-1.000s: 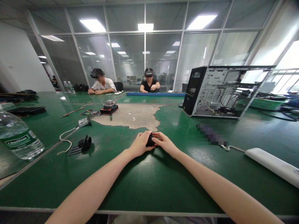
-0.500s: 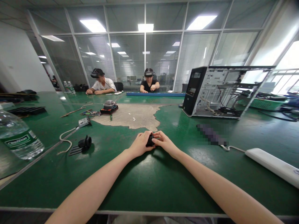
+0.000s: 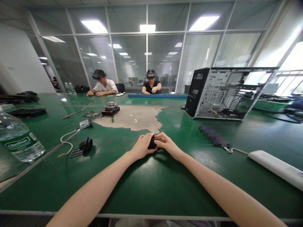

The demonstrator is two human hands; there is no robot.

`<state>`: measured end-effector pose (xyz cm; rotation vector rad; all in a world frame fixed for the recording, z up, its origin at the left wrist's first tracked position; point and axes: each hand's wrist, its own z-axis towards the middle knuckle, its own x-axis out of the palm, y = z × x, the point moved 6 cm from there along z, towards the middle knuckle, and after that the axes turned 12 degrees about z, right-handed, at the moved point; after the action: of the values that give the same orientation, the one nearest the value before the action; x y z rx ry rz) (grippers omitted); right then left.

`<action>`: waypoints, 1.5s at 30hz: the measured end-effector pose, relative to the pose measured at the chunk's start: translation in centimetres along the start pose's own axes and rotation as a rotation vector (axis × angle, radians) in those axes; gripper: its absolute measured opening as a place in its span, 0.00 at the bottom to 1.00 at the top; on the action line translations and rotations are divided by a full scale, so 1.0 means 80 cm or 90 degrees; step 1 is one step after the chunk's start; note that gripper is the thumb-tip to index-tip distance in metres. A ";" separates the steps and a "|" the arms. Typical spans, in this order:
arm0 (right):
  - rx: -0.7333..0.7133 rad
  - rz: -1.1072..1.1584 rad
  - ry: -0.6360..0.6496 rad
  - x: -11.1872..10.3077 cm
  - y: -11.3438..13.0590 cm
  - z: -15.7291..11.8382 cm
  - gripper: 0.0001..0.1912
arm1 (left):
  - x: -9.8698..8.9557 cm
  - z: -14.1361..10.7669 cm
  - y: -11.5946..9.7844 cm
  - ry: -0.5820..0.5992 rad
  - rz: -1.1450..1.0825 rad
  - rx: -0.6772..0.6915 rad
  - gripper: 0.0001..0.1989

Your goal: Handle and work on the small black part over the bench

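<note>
Both my hands close round one small black part (image 3: 152, 142), just above the green table (image 3: 142, 186) near its middle. My left hand (image 3: 142, 146) wraps it from the left, thumb below and fingers over the top. From the other side, the fingertips and thumb of my right hand (image 3: 167, 144) press on it. Most of the part is covered by fingers, so its exact kind does not show. To the left lies a black plastic piece with a round end and long prongs (image 3: 85, 145), beside a small metal bracket with a grey cable (image 3: 84, 124).
An opened computer case (image 3: 199, 91) stands at the right, with a white power strip (image 3: 274, 165) nearer me. A water bottle (image 3: 20, 138) is at the left edge. A round-topped device (image 3: 110, 107) lies beyond. Two people (image 3: 104, 86) sit across the table.
</note>
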<state>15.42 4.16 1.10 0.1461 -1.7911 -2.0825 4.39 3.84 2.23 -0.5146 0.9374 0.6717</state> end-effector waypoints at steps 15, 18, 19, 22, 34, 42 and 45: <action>-0.003 -0.003 0.019 0.000 0.001 -0.002 0.15 | -0.001 0.000 -0.001 0.002 0.002 0.005 0.30; 0.008 -0.013 -0.002 -0.001 -0.001 0.000 0.16 | 0.000 0.000 -0.001 0.001 0.006 0.009 0.30; 0.013 -0.017 -0.008 -0.002 -0.002 0.000 0.17 | 0.000 0.000 -0.001 0.001 0.005 0.010 0.29; 0.023 -0.025 0.002 -0.003 -0.004 0.000 0.16 | 0.000 0.000 -0.001 0.000 -0.002 0.006 0.29; -0.010 -0.016 0.027 -0.001 -0.005 0.000 0.14 | 0.000 0.000 -0.001 -0.005 0.004 0.010 0.30; 0.004 -0.038 -0.007 -0.006 -0.009 0.002 0.17 | 0.000 0.000 -0.001 -0.004 0.016 0.008 0.29; -0.005 -0.028 0.034 -0.002 -0.004 0.000 0.16 | -0.001 0.000 -0.001 -0.002 0.013 0.011 0.29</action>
<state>15.47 4.23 0.79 0.2393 -1.7625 -2.0959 4.43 3.75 2.27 -0.4884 0.9459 0.6822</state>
